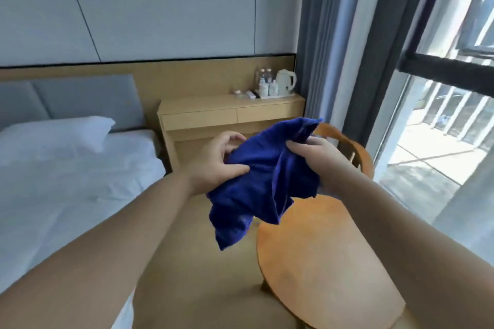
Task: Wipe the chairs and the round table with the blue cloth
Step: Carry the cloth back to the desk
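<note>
Both of my hands hold the blue cloth up in the air over the floor and the near edge of the round wooden table. My left hand pinches the cloth's left side between thumb and fingers. My right hand grips its upper right part, and the rest hangs crumpled below. Behind the table stands a wooden chair, with only its curved backrest showing past my right hand.
A bed with white sheets and a pillow fills the left. A wooden desk against the back wall carries a kettle, bottles and a tray. Grey curtains and a glass balcony door are on the right.
</note>
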